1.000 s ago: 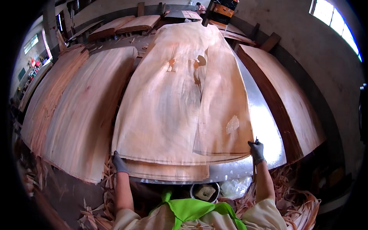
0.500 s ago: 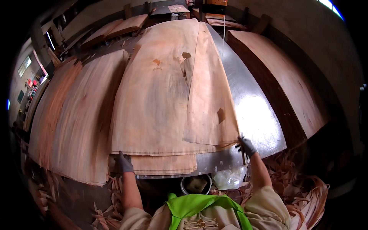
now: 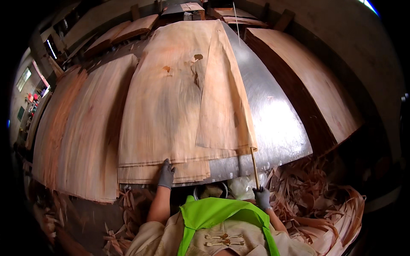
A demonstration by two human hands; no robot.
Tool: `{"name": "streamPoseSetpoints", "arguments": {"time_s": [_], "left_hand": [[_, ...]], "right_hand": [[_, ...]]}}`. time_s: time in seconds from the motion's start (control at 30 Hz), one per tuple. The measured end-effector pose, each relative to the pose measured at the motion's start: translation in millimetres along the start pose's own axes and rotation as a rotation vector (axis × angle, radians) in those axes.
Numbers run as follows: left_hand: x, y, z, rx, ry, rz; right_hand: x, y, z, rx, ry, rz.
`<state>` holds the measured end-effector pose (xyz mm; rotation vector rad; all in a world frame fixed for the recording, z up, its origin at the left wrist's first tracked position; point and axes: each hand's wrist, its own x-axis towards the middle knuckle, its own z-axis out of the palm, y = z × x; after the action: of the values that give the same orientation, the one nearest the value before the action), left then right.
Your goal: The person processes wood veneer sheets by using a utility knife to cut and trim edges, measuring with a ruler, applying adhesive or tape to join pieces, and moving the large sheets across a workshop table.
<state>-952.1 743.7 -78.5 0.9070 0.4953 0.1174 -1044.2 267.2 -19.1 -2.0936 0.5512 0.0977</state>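
Observation:
A large, thin sheet of pale wood veneer (image 3: 158,106), with holes and a split, lies over a grey metal-topped table (image 3: 273,115). A narrower veneer strip (image 3: 220,98) overlaps its right side. My left hand (image 3: 166,174), in a grey glove, rests at the sheet's near edge, fingers apart and touching the veneer. Lower right, my gloved right hand (image 3: 262,197) is closed around the near end of a thin wooden stick (image 3: 255,168). That stick reaches up to the strip's near right corner; its far part is hidden by the veneer. Another veneer piece (image 3: 166,171) shows underneath.
Veneer stacks stand at the left (image 3: 92,128) and right (image 3: 311,81), close beside the table. Curled veneer scraps (image 3: 316,205) heap on the floor at the lower right. A clear plastic bag (image 3: 241,187) and a bucket (image 3: 211,190) sit below the table's near edge.
My left hand has moved right from the sheet's near left corner. My right hand has left the veneer's right corner and come down towards me, holding the stick, which now shows more.

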Motion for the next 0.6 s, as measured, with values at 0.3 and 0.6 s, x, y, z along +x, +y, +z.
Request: {"name": "streamPoseSetpoints", "arguments": {"time_s": [0.3, 0.6], "left_hand": [[7.2, 5.7, 19.8, 0.077, 0.240, -0.073], [11.8, 4.6, 16.3, 0.196, 0.260, -0.010]], "right_hand": [[56.7, -12.8, -28.3, 0.384, -0.047, 0.147], [110.7, 88.6, -146.8, -0.337, 0.234, -0.165]]}}
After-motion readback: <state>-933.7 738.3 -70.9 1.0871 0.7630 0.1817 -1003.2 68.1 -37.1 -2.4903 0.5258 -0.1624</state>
